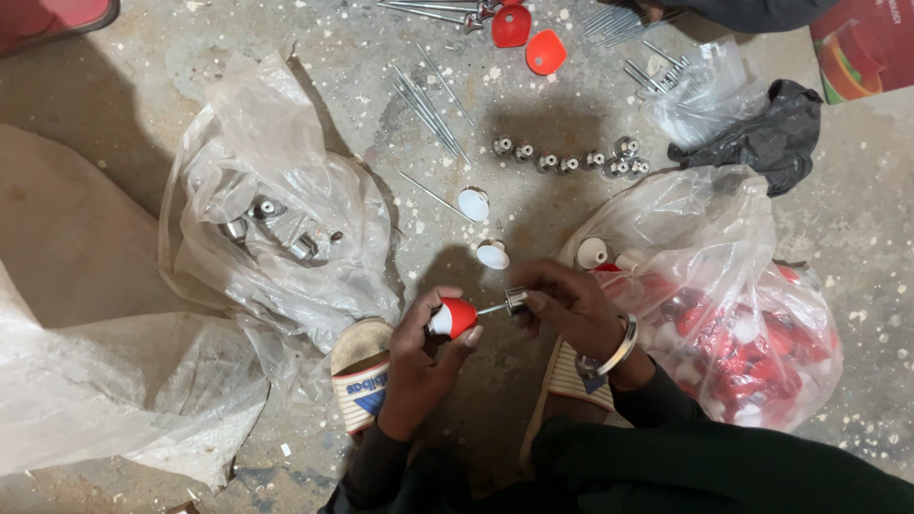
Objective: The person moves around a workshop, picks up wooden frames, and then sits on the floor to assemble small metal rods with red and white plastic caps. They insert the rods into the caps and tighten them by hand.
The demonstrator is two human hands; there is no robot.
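Two parts meet low in the middle of the view: a red and white cap [453,317] and a small metal fitting [515,301], joined by a thin metal pin; the left hand [419,366] has its fingers curled tight round the cap, thumb on top, and the right hand [571,309], wearing a metal bangle [621,346], pinches the fitting between fingertips at the pin's other end; both hands are closed on their parts, held above a concrete floor [124,114].

At twelve o'clock from the hands lie two loose white caps [483,228] on the floor; further at twelve, a short row of metal fittings [571,160] stands near a scatter of long metal pins [428,109]; past those, at the top edge, sit two red caps [528,38].

At three o'clock, just beside the right wrist, a clear plastic bag of red and white caps [743,333] bulges open; at one o'clock a crumpled black bag [762,138] lies beside another clear bag holding pins [690,90].

At ten o'clock a clear plastic bag holding metal fittings [276,228] lies slack; at eight o'clock spreads a large sheet of plastic [105,390].

Below the hands, two striped sandals [362,376] show on the person's feet.
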